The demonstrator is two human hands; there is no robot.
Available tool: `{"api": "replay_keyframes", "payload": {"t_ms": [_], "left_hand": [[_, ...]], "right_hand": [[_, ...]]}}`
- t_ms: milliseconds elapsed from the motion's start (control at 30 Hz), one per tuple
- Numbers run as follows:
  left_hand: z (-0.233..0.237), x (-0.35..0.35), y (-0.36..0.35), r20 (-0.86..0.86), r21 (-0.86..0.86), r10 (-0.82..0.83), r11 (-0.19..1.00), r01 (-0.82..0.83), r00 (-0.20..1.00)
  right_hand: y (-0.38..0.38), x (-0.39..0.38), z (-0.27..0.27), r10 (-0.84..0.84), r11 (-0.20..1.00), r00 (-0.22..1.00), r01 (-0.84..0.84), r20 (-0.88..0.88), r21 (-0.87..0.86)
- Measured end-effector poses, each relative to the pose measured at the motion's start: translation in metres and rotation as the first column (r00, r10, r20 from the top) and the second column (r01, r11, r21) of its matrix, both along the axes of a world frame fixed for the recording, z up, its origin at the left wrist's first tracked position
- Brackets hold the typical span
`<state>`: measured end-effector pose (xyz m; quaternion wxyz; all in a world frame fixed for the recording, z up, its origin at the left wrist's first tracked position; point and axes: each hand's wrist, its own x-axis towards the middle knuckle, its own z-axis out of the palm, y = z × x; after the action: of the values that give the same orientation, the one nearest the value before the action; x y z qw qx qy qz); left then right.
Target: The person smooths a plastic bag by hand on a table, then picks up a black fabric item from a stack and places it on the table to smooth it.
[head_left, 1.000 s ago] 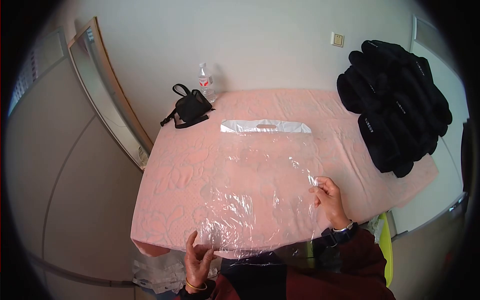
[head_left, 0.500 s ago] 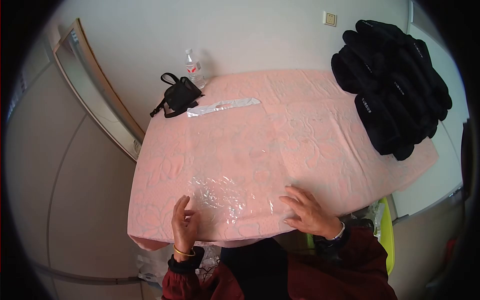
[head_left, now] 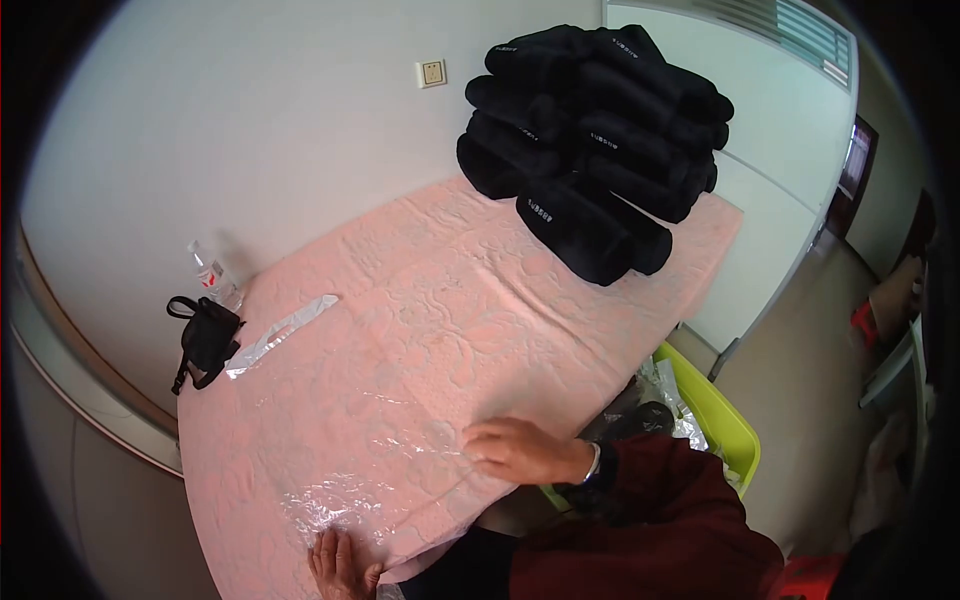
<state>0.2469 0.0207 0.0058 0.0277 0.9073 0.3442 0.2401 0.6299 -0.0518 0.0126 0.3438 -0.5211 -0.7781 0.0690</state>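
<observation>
A clear plastic bag lies spread over the pink patterned tablecloth, with shiny creases near the front edge. Its white top strip has a long slot and points toward the back of the table. My left hand rests on the bag's near end, fingers stretched out; the hand is open. At the bag's right side, my right hand lies palm down with slightly bent fingers touching the plastic. Its thumb is hidden underneath, and I see nothing held in it.
Black fabric rolls with white lettering are piled at the table's far right. A small black bag and a water bottle stand at the left by the wall. Below the right edge is a lime-green bin with plastic packaging inside.
My view has swung to the right, bringing the pile and green bin further in. My left hand has come down flat on the plastic; my right hand has turned palm down at its side.
</observation>
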Motion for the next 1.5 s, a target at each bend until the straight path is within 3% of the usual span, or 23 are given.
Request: {"api": "replay_keyframes", "payload": {"t_ms": [100, 167, 233, 300, 400, 433, 533, 567, 667, 800, 967, 1100, 1200, 1233, 1333, 1367, 1433, 1500], "left_hand": [[-0.004, 0.002, 0.002, 0.002, -0.06, -0.053, 0.997, 0.053, 0.999], [-0.006, 0.005, 0.003, 0.022, -0.04, -0.07, 0.997, 0.071, 0.997], [-0.005, 0.008, 0.007, 0.036, -0.019, -0.084, 0.996, 0.084, 0.996], [-0.007, 0.005, 0.007, 0.055, 0.063, 0.047, 0.997, -0.05, 0.997], [-0.018, -0.001, 0.011, 0.064, 0.105, 0.14, 0.984, -0.146, 0.988], [-0.022, -0.004, 0.012, 0.052, 0.102, 0.178, 0.978, -0.182, 0.983], [-0.023, -0.003, 0.014, 0.04, 0.119, 0.222, 0.967, -0.226, 0.974], [-0.022, -0.001, 0.012, 0.04, 0.129, 0.238, 0.962, -0.241, 0.971], [-0.02, 0.005, 0.011, 0.063, 0.141, 0.25, 0.956, -0.257, 0.966], [-0.018, 0.008, 0.01, 0.091, 0.134, 0.247, 0.957, -0.258, 0.965], [-0.019, 0.009, 0.011, 0.086, 0.154, 0.256, 0.951, -0.267, 0.963], [-0.021, 0.01, 0.011, 0.087, 0.166, 0.266, 0.946, -0.277, 0.96], [-0.024, 0.007, 0.012, 0.08, 0.166, 0.273, 0.945, -0.283, 0.959], [-0.025, 0.007, 0.012, 0.079, 0.163, 0.272, 0.946, -0.281, 0.959], [-0.026, 0.008, 0.011, 0.096, 0.146, 0.263, 0.95, -0.275, 0.96], [-0.026, 0.007, 0.011, 0.107, 0.133, 0.265, 0.951, -0.278, 0.958], [-0.023, 0.006, 0.009, 0.113, 0.121, 0.269, 0.952, -0.282, 0.956], [-0.024, -0.001, 0.008, 0.44, -0.158, 0.216, 0.974, -0.162, 0.871]], "right_hand": [[0.003, 0.053, 0.021, -0.356, 0.907, 0.921, 0.382, -0.158, 0.178], [0.002, 0.099, 0.014, -0.522, 0.819, 0.838, 0.544, -0.158, 0.182], [0.0, 0.138, 0.004, -0.624, 0.76, 0.774, 0.633, -0.112, 0.148], [-0.002, 0.167, 0.002, -0.715, 0.688, 0.697, 0.716, -0.061, 0.116], [-0.003, 0.2, 0.011, -0.881, 0.447, 0.458, 0.888, -0.123, 0.105], [-0.001, 0.215, 0.013, -0.882, 0.442, 0.453, 0.891, -0.128, 0.11], [0.009, 0.255, 0.024, -0.956, 0.213, 0.231, 0.97, -0.179, 0.115], [0.011, 0.262, 0.029, -0.955, 0.212, 0.231, 0.97, -0.188, 0.118], [0.018, 0.275, 0.041, -0.943, 0.243, 0.206, 0.963, -0.26, -0.117], [0.029, 0.284, 0.029, -0.958, 0.158, 0.12, 0.979, -0.262, -0.13], [0.022, 0.297, 0.004, -0.931, 0.19, 0.14, 0.975, -0.338, -0.12], [0.018, 0.288, 0.003, -0.796, 0.33, 0.275, 0.944, -0.54, -0.005], [0.014, 0.244, 0.019, -0.506, 0.627, 0.344, 0.776, -0.791, -0.063], [0.012, 0.224, 0.031, -0.506, 0.626, 0.347, 0.777, -0.79, -0.059], [0.011, 0.16, 0.068, -0.324, 0.906, 0.372, 0.386, -0.87, -0.172], [0.012, 0.138, 0.078, -0.258, 0.952, 0.331, 0.245, -0.908, -0.181], [0.013, 0.104, 0.099, -0.21, 0.974, 0.459, 0.028, -0.863, -0.223], [0.017, 0.07, 0.11, -0.099, 0.976, 0.57, -0.104, -0.816, -0.192]]}}
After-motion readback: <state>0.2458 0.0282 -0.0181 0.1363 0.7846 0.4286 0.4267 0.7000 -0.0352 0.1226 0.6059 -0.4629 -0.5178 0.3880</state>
